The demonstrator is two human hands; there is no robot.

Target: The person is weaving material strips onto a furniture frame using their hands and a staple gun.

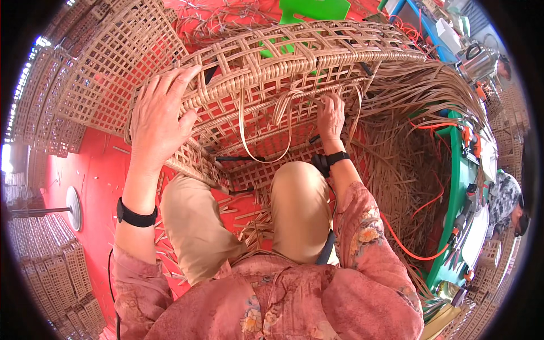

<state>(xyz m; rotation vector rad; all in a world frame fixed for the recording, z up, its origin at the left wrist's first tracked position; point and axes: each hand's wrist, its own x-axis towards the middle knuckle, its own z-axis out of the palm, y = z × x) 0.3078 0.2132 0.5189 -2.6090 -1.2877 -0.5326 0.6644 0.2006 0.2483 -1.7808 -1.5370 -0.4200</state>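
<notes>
Red floor [96, 170], hands [161, 113] on basket rim [294, 65]

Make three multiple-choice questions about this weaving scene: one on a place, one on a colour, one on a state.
1. Where does the left hand rest?
A. on the rim of the woven rattan basket
B. on the knee
C. on the floor

2. What colour is the floor?
A. blue
B. red
C. grey

3. What is the right hand doing?
A. hanging free
B. holding a cup
C. fingers pressed into the basket's weave by loose rattan strips

Answers: 1 A, the palm lies flat on the basket's edge. 2 B, bare red shows beside the legs. 3 C, the fingertips touch the lattice.
</notes>
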